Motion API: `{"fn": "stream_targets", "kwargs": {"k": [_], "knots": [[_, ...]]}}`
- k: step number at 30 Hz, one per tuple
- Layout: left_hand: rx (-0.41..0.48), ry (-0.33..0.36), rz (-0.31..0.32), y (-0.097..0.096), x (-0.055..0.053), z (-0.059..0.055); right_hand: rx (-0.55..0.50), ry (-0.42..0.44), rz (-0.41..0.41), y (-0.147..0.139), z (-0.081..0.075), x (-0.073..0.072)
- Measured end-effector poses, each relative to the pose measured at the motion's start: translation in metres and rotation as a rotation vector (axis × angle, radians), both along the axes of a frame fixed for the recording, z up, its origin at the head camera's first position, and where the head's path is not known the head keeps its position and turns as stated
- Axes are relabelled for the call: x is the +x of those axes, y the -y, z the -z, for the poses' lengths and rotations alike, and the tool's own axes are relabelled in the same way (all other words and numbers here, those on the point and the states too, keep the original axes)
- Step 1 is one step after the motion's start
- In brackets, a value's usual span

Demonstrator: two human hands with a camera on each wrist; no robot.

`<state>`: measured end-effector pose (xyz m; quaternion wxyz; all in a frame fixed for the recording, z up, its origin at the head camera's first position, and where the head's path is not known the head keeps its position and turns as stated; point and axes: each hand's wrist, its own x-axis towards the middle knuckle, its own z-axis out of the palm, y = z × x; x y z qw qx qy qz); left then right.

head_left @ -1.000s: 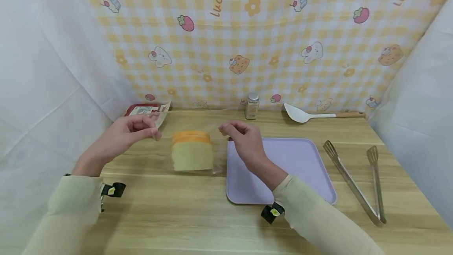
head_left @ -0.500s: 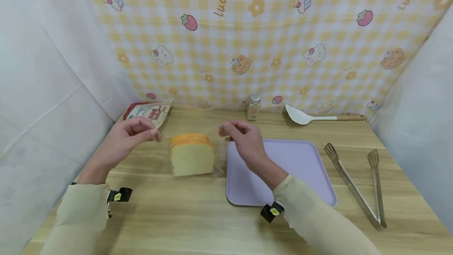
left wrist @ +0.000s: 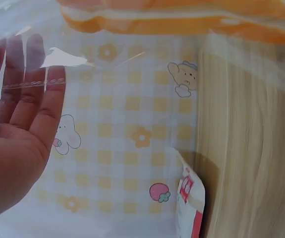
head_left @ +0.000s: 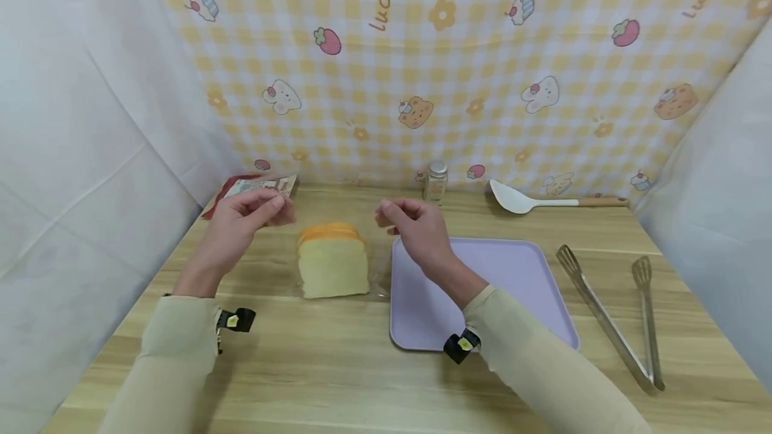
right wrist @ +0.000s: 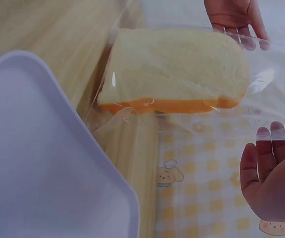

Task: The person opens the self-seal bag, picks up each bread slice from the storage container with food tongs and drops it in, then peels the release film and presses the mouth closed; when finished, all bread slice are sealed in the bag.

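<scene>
Bread point(head_left: 334, 266), sliced, pale face, orange crust: hung below and between the left hand point(head_left: 232, 230) and the right hand point(head_left: 423, 232). Bag point(right wrist: 264, 82), clear film: enclosed the bread and spanned from one hand to the other. Left hand: thumb and fingers brought together on the bag's edge, fingers showing through the film. Right hand: pinched likewise on the opposite edge. Whether the bag's base touched the bench point(head_left: 301, 380), I could not tell from where I stood. Tray point(head_left: 506, 286), lilac, rounded corners: under the right wrist and out to its right, just beside the bag. Packet point(head_left: 259, 185), red and white: just beyond the left hand. Jar point(head_left: 437, 186), silver lid: just beyond the right hand. Spoon point(head_left: 512, 201), white, wooden grip: farther out, beyond and right of the right hand. Tongs point(head_left: 612, 327), metal, arms spread: well right of the right hand, past the tray. Curtain point(head_left: 470, 65), yellow check, printed strawberries: beyond both hands.
</scene>
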<state>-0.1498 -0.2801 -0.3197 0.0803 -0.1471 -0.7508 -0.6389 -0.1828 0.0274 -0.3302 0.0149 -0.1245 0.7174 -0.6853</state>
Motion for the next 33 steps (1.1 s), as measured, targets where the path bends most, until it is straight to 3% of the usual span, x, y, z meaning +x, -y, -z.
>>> {"fn": "stream_targets", "kwargs": {"k": [3,6,10,16,20,23,27,30,33], "knots": [[0.073,0.001,0.010,-0.002,0.000,0.000,-0.009,-0.026,0.001,-0.003,0.000,-0.003],[0.077,0.005,0.024,-0.002,0.002,0.001,-0.015,-0.034,-0.008,-0.002,-0.001,-0.005],[0.101,-0.001,-0.018,-0.005,0.002,0.000,-0.007,-0.031,-0.003,-0.003,-0.001,-0.007],[0.259,-0.024,-0.094,-0.012,0.000,-0.001,-0.001,-0.016,0.011,-0.001,0.000,-0.011],[0.396,-0.049,-0.080,-0.016,-0.003,0.001,0.020,0.003,0.020,0.000,-0.001,-0.014],[0.441,-0.064,-0.071,-0.019,-0.004,0.002,0.020,-0.014,0.058,-0.001,-0.004,-0.014],[0.441,-0.076,-0.083,-0.021,-0.004,0.002,-0.032,-0.191,0.204,0.003,-0.012,-0.012],[0.431,-0.076,-0.081,-0.022,-0.003,0.001,-0.093,-0.434,0.316,0.012,-0.020,-0.007],[0.411,-0.074,-0.078,-0.024,-0.001,0.001,-0.089,-0.739,0.323,0.026,-0.030,-0.002]]}}
